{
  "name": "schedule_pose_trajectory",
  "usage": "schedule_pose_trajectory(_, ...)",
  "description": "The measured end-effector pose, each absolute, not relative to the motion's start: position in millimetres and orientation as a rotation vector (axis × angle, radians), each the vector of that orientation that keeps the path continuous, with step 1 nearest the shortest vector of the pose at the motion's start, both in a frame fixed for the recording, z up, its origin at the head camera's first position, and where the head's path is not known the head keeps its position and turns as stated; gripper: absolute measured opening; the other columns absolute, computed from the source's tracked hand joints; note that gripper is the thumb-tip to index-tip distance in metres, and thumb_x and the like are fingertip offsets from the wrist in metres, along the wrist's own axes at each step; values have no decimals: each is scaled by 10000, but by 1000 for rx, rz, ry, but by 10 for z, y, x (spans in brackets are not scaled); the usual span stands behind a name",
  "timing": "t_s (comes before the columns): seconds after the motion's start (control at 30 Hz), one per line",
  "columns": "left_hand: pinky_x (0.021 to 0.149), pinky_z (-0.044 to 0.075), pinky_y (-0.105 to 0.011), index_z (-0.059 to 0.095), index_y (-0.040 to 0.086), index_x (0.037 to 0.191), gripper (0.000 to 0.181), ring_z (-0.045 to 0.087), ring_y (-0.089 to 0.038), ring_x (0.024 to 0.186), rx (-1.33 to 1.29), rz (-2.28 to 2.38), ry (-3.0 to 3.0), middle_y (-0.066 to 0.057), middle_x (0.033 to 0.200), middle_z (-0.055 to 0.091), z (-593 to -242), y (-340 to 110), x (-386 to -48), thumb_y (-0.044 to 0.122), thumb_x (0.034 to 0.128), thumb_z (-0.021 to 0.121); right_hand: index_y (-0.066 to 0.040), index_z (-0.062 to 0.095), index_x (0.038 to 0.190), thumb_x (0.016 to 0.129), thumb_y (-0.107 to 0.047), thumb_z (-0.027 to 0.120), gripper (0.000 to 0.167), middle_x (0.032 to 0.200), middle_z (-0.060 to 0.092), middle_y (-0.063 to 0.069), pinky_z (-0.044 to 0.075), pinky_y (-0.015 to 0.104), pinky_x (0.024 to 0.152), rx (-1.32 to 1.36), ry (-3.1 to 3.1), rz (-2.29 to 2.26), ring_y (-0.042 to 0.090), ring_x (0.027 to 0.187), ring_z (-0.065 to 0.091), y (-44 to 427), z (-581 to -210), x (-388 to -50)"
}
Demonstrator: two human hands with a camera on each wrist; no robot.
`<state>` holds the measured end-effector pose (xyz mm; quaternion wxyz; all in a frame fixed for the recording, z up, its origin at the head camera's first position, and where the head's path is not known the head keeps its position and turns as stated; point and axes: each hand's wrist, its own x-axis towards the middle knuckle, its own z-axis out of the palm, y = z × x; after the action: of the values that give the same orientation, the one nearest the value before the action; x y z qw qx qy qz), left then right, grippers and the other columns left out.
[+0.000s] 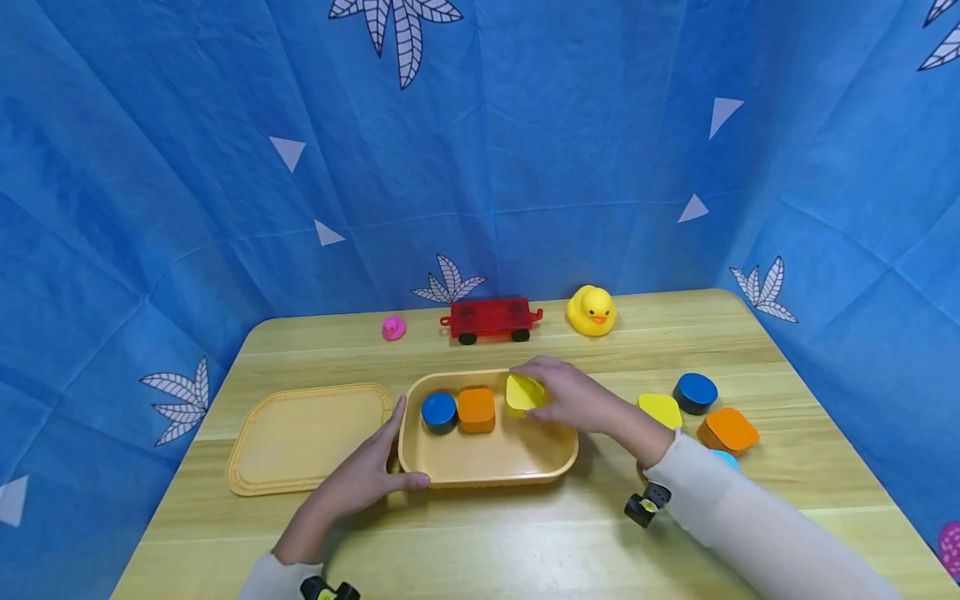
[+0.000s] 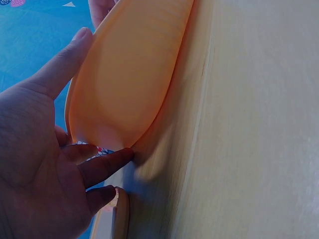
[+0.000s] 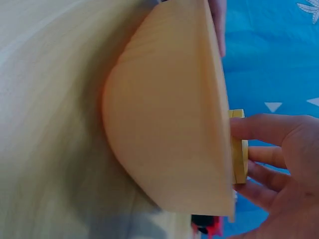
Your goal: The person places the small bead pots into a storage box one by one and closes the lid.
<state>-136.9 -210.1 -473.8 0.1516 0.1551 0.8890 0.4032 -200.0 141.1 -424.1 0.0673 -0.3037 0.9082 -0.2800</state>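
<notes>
A tan oblong tub (image 1: pixel 487 462) stands open-topped on the table. Inside its left half are a dark blue round block (image 1: pixel 439 412) and an orange rounded-square block (image 1: pixel 477 409), side by side. My left hand (image 1: pixel 365 468) holds the tub's left end, thumb at the near rim and fingers at the end wall. Toward the tub's right end, my right hand (image 1: pixel 572 395) pinches a yellow rounded-square block (image 1: pixel 522 393) between thumb and fingers. In the right wrist view that yellow block (image 3: pixel 239 157) shows above the rim; whether it touches the tub floor is hidden.
A flat tan lid (image 1: pixel 315 437) lies left of the tub. Behind stand a pink duck (image 1: pixel 393 328), a red wagon (image 1: pixel 491 318) and a yellow duck (image 1: pixel 592 311). At right are blue (image 1: pixel 695 392), orange (image 1: pixel 729 430), yellow (image 1: pixel 661 409) and partly hidden light-blue blocks.
</notes>
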Motion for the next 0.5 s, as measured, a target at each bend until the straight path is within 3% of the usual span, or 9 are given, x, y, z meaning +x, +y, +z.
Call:
schedule_pose_trajectory(0.27,1243,222,-542,-41,145,1668,1233,239,-379,1545,452,1167,2542,-160,1715,110,-4749,-2100,-1376,397,854,850,-33,554,1476,877,-110,819,659,1404,610,163,485,532,1082,-958,2731,-754,357,1266,591,1322,-4394,-2014)
schedule_pose_trajectory(0.5,1245,218,-543,-42,136,1667,1232,230,-377,1548,457,1161,2545,-154,1717,100,-4762,-2107,-1380,397,856,849,-65,566,1475,880,-160,821,654,1475,578,142,426,650,1081,-921,2758,-677,368,1349,543,1276,-4444,-2016)
